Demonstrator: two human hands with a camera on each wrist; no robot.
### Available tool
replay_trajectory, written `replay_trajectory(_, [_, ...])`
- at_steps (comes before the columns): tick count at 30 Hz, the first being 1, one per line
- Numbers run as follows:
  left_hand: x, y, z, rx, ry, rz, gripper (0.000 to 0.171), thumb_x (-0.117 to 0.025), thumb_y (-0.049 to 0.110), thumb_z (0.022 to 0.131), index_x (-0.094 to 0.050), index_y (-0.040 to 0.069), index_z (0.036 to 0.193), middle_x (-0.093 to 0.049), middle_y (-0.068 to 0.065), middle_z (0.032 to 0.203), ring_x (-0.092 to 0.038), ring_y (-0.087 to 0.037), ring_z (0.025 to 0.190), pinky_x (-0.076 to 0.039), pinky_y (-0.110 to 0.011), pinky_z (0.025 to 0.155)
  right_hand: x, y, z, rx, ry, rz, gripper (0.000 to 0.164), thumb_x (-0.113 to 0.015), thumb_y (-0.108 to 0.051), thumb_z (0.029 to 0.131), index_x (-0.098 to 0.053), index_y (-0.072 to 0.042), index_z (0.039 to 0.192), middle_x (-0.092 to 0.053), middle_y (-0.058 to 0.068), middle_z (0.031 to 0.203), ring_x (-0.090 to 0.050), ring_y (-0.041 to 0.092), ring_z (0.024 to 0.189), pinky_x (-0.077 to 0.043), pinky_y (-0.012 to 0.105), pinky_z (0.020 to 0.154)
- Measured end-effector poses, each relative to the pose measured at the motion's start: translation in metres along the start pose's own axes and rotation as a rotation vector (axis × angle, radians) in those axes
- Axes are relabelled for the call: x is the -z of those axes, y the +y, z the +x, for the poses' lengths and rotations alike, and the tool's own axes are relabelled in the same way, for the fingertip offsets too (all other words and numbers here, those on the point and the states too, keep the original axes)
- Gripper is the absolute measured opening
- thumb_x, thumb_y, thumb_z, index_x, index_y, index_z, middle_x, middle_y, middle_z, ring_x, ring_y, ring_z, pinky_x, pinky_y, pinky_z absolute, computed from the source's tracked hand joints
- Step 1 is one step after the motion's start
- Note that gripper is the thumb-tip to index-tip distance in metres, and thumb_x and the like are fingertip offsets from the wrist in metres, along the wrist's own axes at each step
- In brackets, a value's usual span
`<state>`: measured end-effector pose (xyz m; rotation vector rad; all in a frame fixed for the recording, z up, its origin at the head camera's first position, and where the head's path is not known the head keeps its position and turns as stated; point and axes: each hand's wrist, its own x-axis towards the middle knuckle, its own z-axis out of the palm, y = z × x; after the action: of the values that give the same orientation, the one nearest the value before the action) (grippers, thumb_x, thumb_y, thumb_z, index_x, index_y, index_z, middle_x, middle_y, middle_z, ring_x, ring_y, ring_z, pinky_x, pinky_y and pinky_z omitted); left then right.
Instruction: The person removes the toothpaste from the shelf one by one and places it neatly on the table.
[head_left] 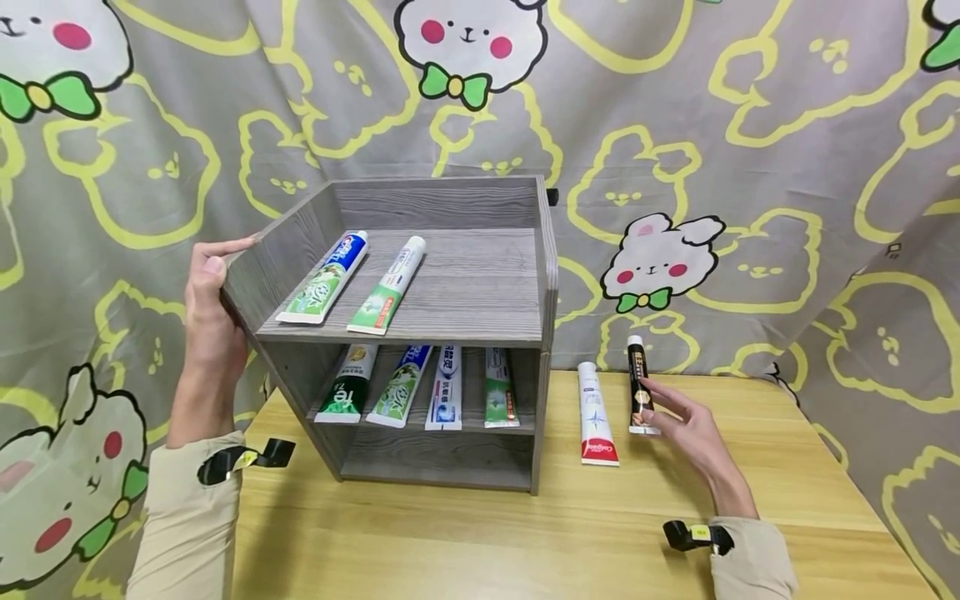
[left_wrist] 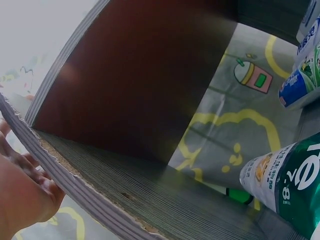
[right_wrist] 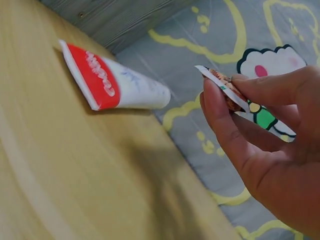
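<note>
My left hand [head_left: 215, 312] grips the left side panel of a grey wooden shelf [head_left: 480, 287] near its upper front edge. In the right wrist view, my right hand [right_wrist: 270, 125] pinches a black toothpaste tube [right_wrist: 230, 90] between thumb and fingers, above the table. The head view shows this tube upright-looking, cap pointing away. Just left of it lies a white and red Colgate tube [head_left: 597, 417]. Two green-and-white tubes lie on the top shelf, a blue-capped one [head_left: 326, 279] and a white-capped one [head_left: 388, 285]. The middle level holds several tubes, including a dark green one [left_wrist: 300, 180].
The shelf stands on a yellow wooden table [head_left: 480, 542]. Behind the table hangs a grey curtain [head_left: 750, 167] with yellow outlines and cartoon rabbits. The shelf's bottom compartment [head_left: 442, 458] lies below the row of tubes. Each wrist wears a black camera strap.
</note>
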<state>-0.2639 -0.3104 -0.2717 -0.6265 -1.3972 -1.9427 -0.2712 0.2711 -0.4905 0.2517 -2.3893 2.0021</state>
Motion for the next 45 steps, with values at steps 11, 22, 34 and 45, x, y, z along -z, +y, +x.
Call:
replay_trajectory(11, [-0.001, -0.004, 0.000, 0.005, -0.016, -0.053, 0.033, -0.054, 0.021, 0.100, -0.059, -0.005, 0.121, -0.065, -0.020, 0.112, -0.061, -0.023, 0.079, -0.047, -0.027, 0.064, 0.003, 0.018, -0.001, -0.105, 0.024, 0.009, 0.064, -0.070, -0.009, 0.097, -0.041, 0.001, 0.153, -0.038, 0.037, 0.152, -0.068, 0.006, 0.100, -0.057, 0.031, 0.088])
replay_trajectory(22, [0.001, -0.005, -0.005, 0.002, 0.023, -0.020, 0.034, -0.055, 0.022, 0.099, -0.061, -0.004, 0.120, -0.063, -0.021, 0.111, -0.059, -0.023, 0.079, -0.046, -0.027, 0.065, 0.005, 0.028, 0.000, -0.152, -0.001, 0.086, 0.060, -0.066, -0.004, 0.098, -0.040, 0.009, 0.151, -0.039, 0.039, 0.150, -0.070, 0.013, 0.099, -0.057, 0.034, 0.088])
replay_trajectory(34, [0.004, -0.002, -0.002, 0.015, 0.005, -0.029, 0.033, -0.054, 0.017, 0.098, -0.061, -0.006, 0.120, -0.062, -0.022, 0.121, -0.059, -0.025, 0.084, -0.047, -0.028, 0.067, -0.004, 0.027, 0.005, -0.139, -0.021, 0.052, 0.053, -0.062, 0.003, 0.098, -0.041, 0.016, 0.146, -0.055, 0.041, 0.133, -0.071, 0.012, 0.091, -0.059, 0.035, 0.083])
replay_trajectory(45, [0.008, 0.003, 0.001, 0.037, -0.033, 0.058, 0.040, -0.056, 0.022, 0.098, -0.061, -0.005, 0.127, -0.057, -0.023, 0.125, -0.055, -0.025, 0.089, -0.044, -0.028, 0.067, -0.010, 0.026, 0.005, -0.127, 0.002, -0.169, 0.046, -0.066, 0.001, 0.096, -0.054, 0.011, 0.140, -0.065, 0.034, 0.123, -0.073, 0.016, 0.088, -0.053, 0.023, 0.062])
